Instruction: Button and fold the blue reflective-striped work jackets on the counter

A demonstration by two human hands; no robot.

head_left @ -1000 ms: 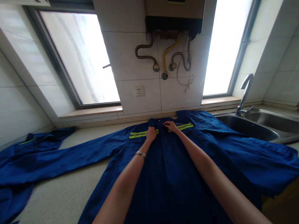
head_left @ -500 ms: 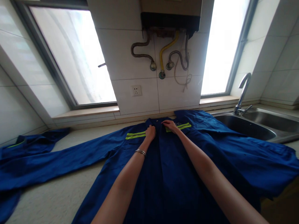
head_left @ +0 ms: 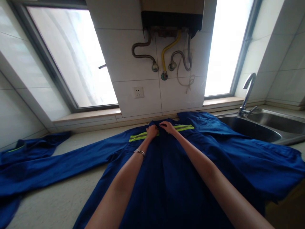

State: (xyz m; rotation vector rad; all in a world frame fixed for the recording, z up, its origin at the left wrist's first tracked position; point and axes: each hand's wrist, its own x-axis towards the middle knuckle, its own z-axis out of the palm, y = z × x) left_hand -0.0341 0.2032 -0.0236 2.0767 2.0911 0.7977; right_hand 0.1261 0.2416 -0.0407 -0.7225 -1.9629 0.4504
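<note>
A blue work jacket [head_left: 166, 178] with yellow-green reflective strips lies spread over the counter, its collar toward the wall. My left hand [head_left: 152, 131], below a metal bracelet, is closed on the jacket's front edge just under the collar. Close beside it, my right hand [head_left: 168, 127] pinches the opposite front edge near the other reflective strip [head_left: 183, 128]. The fingertips of both hands almost meet at the front opening. What lies between them is too small to make out. One sleeve [head_left: 78, 162] stretches left across the counter.
More blue cloth [head_left: 35, 146] lies at the far left of the counter [head_left: 54, 203]. At right stands a steel sink [head_left: 283, 124] with a faucet [head_left: 249, 89], next to the jacket. A water heater [head_left: 172, 19] with pipes hangs on the tiled wall above a socket [head_left: 138, 92].
My right hand has moved left, closer to my left hand. The two front edges of the jacket are drawn nearer together below the collar, and more of the left strip shows.
</note>
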